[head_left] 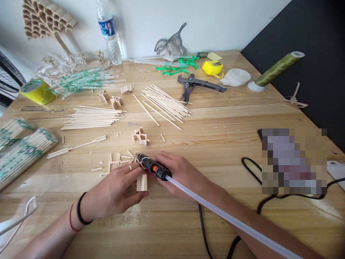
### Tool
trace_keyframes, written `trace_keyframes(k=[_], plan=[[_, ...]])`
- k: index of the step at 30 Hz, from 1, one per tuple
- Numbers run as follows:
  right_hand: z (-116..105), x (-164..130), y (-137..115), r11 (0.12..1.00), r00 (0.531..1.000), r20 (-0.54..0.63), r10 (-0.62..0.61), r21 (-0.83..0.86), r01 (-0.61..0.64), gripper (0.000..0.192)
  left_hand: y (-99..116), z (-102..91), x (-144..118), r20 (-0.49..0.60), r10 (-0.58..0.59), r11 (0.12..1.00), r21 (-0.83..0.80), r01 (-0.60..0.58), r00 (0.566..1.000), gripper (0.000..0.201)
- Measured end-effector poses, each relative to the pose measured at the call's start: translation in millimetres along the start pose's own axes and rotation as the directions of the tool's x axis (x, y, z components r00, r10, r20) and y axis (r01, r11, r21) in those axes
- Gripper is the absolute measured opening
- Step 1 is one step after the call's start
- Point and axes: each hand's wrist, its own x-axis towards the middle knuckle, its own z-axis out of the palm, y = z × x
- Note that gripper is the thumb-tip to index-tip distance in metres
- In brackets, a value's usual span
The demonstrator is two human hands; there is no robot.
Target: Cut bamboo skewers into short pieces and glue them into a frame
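Note:
My right hand (175, 169) is closed around a black hot glue gun (155, 167), whose long translucent glue stick (210, 203) runs back over my forearm. The gun's nozzle points left, over some short cut stick pieces (118, 158) on the table. My left hand (121, 185) pinches a small block of short wooden sticks (142, 182) laid side by side, just below the gun. Part of that block is hidden by my fingers. Beyond the gun stands a small zigzag cluster of glued sticks (141, 136).
Long wooden sticks lie in a left pile (93, 118) and a right pile (167, 106). Packaged sticks (27, 154) are at left. Behind are a cutter tool (199, 83), yellow tape measure (212, 67), water bottle (110, 36) and thread spool (280, 70). A black cable (202, 230) loops at right.

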Motion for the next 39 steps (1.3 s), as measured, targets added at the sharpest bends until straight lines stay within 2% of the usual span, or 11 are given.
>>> trace_keyframes(k=[5,11,16,39], plan=[[0.4,0.2,1.1,0.999,0.999,0.020,0.031,-0.009,-0.031,0.018,0.6,-0.7,-0.2,-0.011,0.010,1.000,0.000,-0.010,1.000,0.037],[-0.1,-0.4,0.6,1.000,1.000,0.008,0.000,-0.010,0.000,0.021,1.5,-1.4,-0.8,-0.005,-0.003,1.000,0.000,0.003,1.000,0.036],[-1.3,0.2,-1.5,0.999,1.000,0.011,0.028,-0.043,-0.028,0.018,1.2,-1.8,-0.4,0.011,-0.021,0.999,-0.028,0.022,1.000,0.038],[-1.2,-0.7,1.0,1.000,1.000,-0.004,-0.010,-0.004,0.010,0.020,1.3,-2.9,-0.3,0.064,-0.062,0.998,-0.030,0.064,0.996,0.039]])
